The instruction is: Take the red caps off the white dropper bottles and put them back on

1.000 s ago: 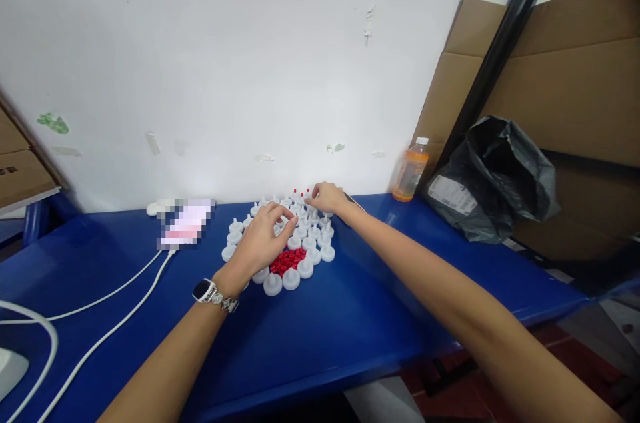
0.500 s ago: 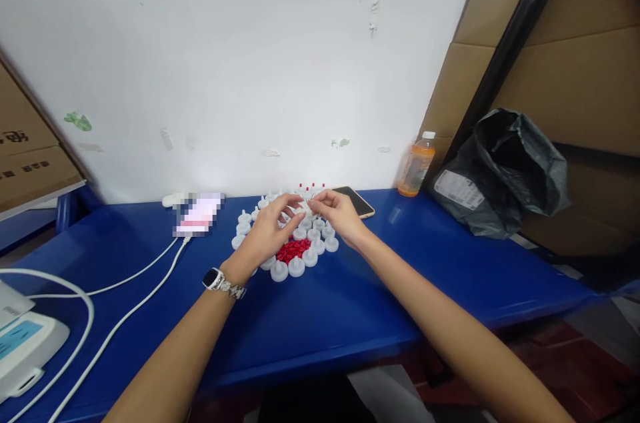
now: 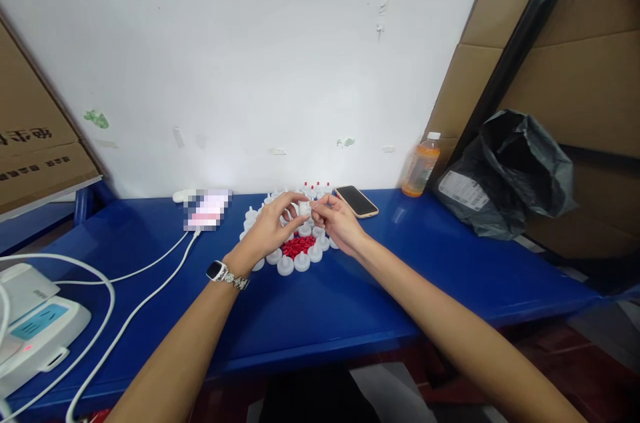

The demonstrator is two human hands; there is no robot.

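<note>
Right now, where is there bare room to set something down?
The blue table is bare between the white caps and its near edge, and between the right forearm, orange bottle and dark bag. Crowded: around the left hand and right hand, with caps around red pieces. A power strip occupies the left.

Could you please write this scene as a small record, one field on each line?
Left hand: the left hand holds a white cap between thumb and fingers
Right hand: the right hand has its fingertips beside that cap; whether they grip anything is unclear
Nearby: red pieces in a pile, white nozzle caps around it
Surface: blue table
Back right: phone lying flat; bottle upright
Left wrist: watch
</note>
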